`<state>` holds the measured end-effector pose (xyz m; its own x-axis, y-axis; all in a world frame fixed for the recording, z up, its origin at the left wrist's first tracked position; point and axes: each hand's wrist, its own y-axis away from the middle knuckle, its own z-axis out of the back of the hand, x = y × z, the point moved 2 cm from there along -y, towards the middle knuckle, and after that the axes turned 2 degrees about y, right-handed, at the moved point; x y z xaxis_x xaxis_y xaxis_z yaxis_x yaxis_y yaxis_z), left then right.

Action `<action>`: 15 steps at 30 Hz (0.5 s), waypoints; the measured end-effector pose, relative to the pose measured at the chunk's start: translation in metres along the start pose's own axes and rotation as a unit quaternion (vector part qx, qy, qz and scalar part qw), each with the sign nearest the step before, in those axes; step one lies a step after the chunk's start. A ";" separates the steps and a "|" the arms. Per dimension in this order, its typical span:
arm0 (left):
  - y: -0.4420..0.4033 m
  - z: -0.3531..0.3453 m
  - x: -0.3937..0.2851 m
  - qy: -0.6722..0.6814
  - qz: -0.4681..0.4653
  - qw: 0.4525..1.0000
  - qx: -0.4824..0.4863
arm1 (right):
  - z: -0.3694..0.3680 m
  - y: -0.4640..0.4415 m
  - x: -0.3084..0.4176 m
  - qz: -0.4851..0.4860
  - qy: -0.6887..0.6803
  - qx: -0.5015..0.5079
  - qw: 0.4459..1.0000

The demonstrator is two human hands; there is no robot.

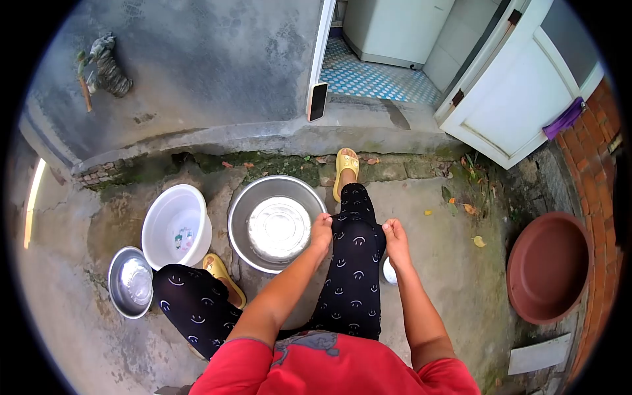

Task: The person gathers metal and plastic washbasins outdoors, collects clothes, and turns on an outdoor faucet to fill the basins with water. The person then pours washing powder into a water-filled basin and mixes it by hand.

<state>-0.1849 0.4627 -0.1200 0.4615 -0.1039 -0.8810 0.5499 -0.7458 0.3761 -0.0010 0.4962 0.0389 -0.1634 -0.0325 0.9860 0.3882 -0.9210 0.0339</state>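
Note:
My left hand [321,232] is closed on the black trouser fabric at one side of my outstretched leg's knee. On the other side, my right hand [395,238] pinches the same trouser leg [355,250], which is printed with white smiley faces. The cloth is pulled taut between the two hands. Just left of my left hand sits a large steel basin [280,227] on the ground, with nothing visible in it. A small white round object [390,271], partly hidden by my leg and right forearm, lies below my right hand.
A white plastic basin [176,227] and a smaller steel bowl [130,283] stand at the left. A reddish-brown tub [550,266] is at the right. A phone [318,102] leans by the doorway above a concrete step [263,137]. The white door [513,92] is open.

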 end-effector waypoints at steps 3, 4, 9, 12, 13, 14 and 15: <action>0.040 0.005 -0.062 0.098 0.001 0.995 0.013 | 0.010 -0.004 -0.014 -0.015 0.022 -0.033 0.999; 0.046 0.005 -0.076 0.113 0.006 0.993 0.034 | 0.011 -0.002 -0.012 -0.069 -0.026 -0.019 0.997; 0.115 0.017 -0.138 0.007 -0.023 0.974 0.227 | 0.031 0.051 0.063 -0.165 -0.170 0.137 0.962; 0.158 0.037 -0.149 -0.107 -0.064 0.924 0.362 | 0.067 0.101 0.046 -0.144 -0.106 0.223 0.958; 0.166 0.039 -0.151 -0.154 -0.077 0.895 0.411 | 0.068 0.114 0.040 -0.167 -0.142 0.206 0.954; 0.170 0.037 -0.154 -0.194 -0.099 0.874 0.434 | 0.067 0.122 0.036 -0.188 -0.178 0.190 0.947; 0.167 0.035 -0.157 -0.212 -0.069 0.865 0.449 | 0.067 0.120 0.028 -0.196 -0.212 0.196 0.937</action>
<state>-0.1899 0.3309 0.0713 0.0323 -0.0638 -0.9974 -0.2705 -0.9613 0.0527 0.1023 0.4107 0.0816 -0.0202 0.5112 0.8592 0.6901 -0.6147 0.3819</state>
